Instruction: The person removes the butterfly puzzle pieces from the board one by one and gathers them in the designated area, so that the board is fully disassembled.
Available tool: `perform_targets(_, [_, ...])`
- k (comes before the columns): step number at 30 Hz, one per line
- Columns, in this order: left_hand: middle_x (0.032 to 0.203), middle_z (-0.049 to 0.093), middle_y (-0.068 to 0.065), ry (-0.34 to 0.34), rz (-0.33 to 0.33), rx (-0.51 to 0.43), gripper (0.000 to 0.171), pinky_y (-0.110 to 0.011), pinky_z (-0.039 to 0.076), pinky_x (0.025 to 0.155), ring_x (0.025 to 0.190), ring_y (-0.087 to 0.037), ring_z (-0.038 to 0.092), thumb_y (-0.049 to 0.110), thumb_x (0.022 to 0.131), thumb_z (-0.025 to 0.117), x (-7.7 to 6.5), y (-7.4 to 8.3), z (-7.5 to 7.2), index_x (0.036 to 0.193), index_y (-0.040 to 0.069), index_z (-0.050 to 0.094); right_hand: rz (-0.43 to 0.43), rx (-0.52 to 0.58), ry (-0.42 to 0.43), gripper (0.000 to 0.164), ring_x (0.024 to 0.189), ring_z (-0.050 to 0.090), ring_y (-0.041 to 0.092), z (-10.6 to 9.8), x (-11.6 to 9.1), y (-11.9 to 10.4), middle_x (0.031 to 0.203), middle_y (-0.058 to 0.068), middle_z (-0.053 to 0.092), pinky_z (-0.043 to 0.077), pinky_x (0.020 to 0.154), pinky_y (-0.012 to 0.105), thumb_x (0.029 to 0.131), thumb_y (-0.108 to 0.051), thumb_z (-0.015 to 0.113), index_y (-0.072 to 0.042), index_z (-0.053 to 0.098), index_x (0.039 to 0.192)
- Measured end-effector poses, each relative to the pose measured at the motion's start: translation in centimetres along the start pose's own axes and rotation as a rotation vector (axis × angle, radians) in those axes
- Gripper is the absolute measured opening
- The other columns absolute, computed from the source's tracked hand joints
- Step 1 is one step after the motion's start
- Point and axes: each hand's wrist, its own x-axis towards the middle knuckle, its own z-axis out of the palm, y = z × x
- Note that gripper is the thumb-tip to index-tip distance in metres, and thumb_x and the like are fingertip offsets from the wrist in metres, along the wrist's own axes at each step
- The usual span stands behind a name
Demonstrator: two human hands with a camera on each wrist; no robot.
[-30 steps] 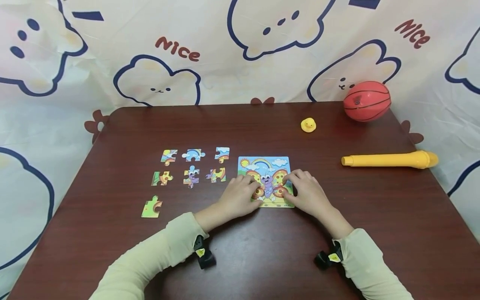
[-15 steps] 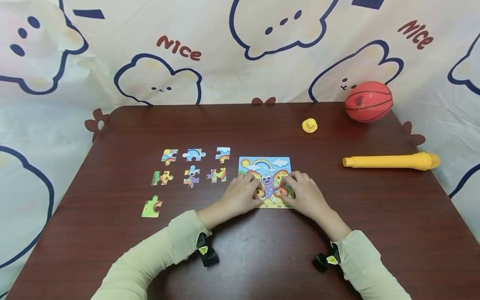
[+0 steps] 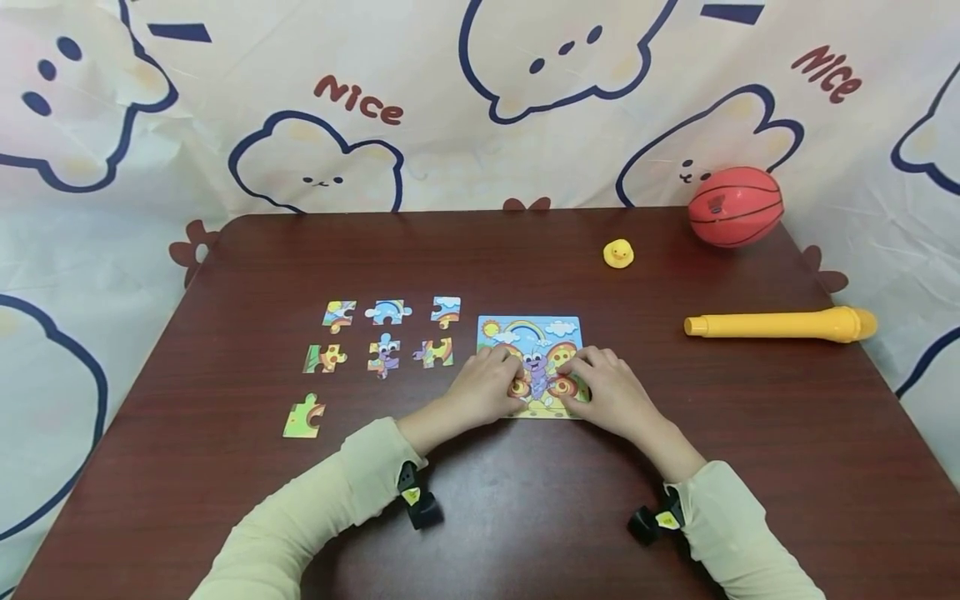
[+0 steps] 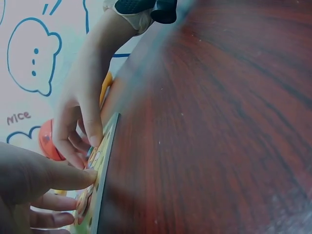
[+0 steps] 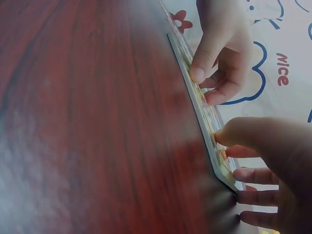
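A butterfly picture puzzle board [image 3: 558, 327] lies flat on the table. Fingertips of my left hand [image 3: 483, 385] rest on its lower left part, and those of my right hand [image 3: 613, 392] on its lower right part. Close up in the left wrist view, the left thumb [image 4: 73, 178] touches the board's face near the front edge. The right thumb [image 5: 239, 132] does likewise in the right wrist view. Neither hand visibly lifts anything; what lies under the fingers is partly hidden. To the left lie several loose jigsaw pieces [image 3: 384, 357], with one green piece [image 3: 302, 418] nearest me.
Behind the board sits a yellow rubber duck [image 3: 618, 253]. A red toy basketball [image 3: 736, 207] stands at the back right corner of the brown table [image 3: 525, 517]. A yellow toy microphone [image 3: 780, 325] lies at the right. A printed cloth hangs behind.
My right hand has shifted slightly left over the board. The left hand stays almost in place, its forearm moving a little right. The loose pieces have not moved.
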Motion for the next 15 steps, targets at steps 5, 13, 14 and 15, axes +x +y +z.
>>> perform_targets(5, [0.093,0.051,-0.002,-0.009,-0.001,-0.004,0.031,-0.032,0.037,0.070,0.082,-0.019,0.043,0.029,0.068,0.074,0.27,-0.08,0.01,0.085,0.012,0.055,-0.007,-0.019,-0.012,0.032,0.098,0.046,0.027,-0.02,0.03,0.09,0.106,0.006,0.053,0.038,0.081,0.046,0.074,-0.031,0.069,-0.017,0.063,0.102])
perform_targets(13, [0.086,0.047,0.000,-0.100,-0.031,-0.038,0.030,-0.029,0.033,0.069,0.079,-0.018,0.039,0.028,0.068,0.073,0.96,-0.05,-0.43,0.082,0.012,0.051,-0.003,-0.024,-0.038,0.039,0.100,0.046,0.028,-0.30,-0.07,0.07,0.107,0.007,0.053,0.038,0.082,0.046,0.072,-0.033,0.070,-0.016,0.063,0.107])
perform_targets(14, [0.084,0.045,0.001,-0.105,-0.031,-0.042,0.031,-0.029,0.033,0.068,0.078,-0.017,0.038,0.028,0.069,0.073,1.00,-0.05,-0.48,0.082,0.012,0.050,-0.005,-0.025,-0.038,0.039,0.100,0.046,0.028,-0.36,-0.07,0.04,0.107,0.007,0.053,0.038,0.082,0.046,0.072,-0.034,0.070,-0.017,0.063,0.107])
perform_targets(15, [0.082,0.044,0.001,-0.105,-0.031,-0.048,0.032,-0.029,0.032,0.068,0.077,-0.017,0.038,0.027,0.068,0.074,1.03,-0.05,-0.52,0.081,0.012,0.049,-0.007,-0.028,-0.038,0.039,0.100,0.046,0.028,-0.39,-0.08,0.04,0.107,0.007,0.053,0.038,0.082,0.046,0.072,-0.034,0.070,-0.017,0.063,0.106])
